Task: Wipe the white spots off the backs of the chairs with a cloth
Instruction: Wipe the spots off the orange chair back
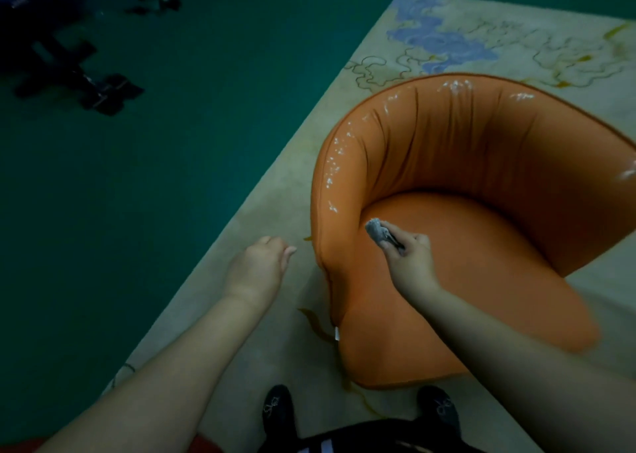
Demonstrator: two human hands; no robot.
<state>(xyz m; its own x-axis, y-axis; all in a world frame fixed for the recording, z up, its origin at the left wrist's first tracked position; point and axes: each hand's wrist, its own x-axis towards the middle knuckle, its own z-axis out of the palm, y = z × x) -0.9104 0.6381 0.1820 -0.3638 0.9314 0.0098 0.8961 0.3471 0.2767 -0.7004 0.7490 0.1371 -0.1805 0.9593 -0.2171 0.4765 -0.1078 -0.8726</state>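
The rug (282, 184) carries one orange chair (457, 232), and white spots (335, 163) run thick along the rim of its curved back, none yet cleared. The right hand (411, 258) grips a small grey cloth (377, 232), bunched tight, just inside the back's near end, below the spots. The left hand (260, 263) hangs loose and empty beside the chair. Risks: so small a wad may smear rather than lift, and the unbraced chair may shift under pressure.
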